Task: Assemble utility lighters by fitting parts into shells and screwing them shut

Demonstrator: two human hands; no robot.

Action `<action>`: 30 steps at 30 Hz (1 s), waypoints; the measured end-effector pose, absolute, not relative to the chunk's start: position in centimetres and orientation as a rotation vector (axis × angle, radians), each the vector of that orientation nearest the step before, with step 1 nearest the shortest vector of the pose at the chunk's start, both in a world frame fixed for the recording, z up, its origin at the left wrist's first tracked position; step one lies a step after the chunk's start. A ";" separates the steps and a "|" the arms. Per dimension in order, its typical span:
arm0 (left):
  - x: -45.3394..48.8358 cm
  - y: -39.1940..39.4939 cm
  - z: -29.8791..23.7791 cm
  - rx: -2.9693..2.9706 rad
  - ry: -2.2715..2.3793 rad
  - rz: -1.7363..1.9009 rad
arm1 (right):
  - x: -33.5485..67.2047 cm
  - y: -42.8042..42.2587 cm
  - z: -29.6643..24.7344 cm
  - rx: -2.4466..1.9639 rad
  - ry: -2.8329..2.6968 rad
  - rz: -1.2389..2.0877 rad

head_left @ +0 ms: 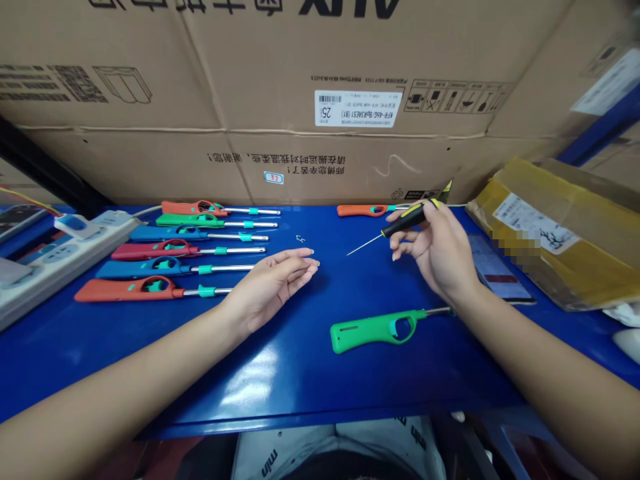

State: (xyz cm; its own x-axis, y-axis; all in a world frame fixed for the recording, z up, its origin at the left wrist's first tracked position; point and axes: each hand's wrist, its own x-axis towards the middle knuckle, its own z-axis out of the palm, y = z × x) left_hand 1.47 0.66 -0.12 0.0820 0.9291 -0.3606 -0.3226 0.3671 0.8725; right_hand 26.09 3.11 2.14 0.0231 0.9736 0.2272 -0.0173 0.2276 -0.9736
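In my right hand [440, 250] is a small screwdriver [407, 220] with a black and yellow handle, its thin shaft pointing down and left above the blue table. My left hand [277, 283] hovers over the middle of the table, thumb and fingertips pressed together; whatever may be between them is too small to make out. A green gas lighter [373, 331] lies in front of me, its metal tip partly behind my right forearm. Farther back, an orange gas lighter [360, 211] rests partly behind my right hand. Neither hand touches these lighters.
Several gas lighters [155, 250] lie in a row on the left, beside a white power strip [65, 260]. A large cardboard box [280, 73] walls off the back. At right are a taped carton [565, 233] and a flat packet [500, 273]. The table edge [300, 423] is nearest me.
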 end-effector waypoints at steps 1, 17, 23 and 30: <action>1.5 0.7 -0.2 0.700 1.102 1.059 | 25.9 2.8 2.2 -1.015 -1.279 1.054; 1.9 0.1 0.3 0.617 1.094 0.979 | 27.0 3.6 3.0 -0.897 -1.090 1.110; 2.0 0.1 0.0 0.622 1.106 0.973 | 26.5 3.4 2.4 -0.896 -1.160 1.154; 2.0 0.1 -0.5 0.679 1.068 0.951 | 26.1 3.2 2.0 -0.841 -1.154 1.258</action>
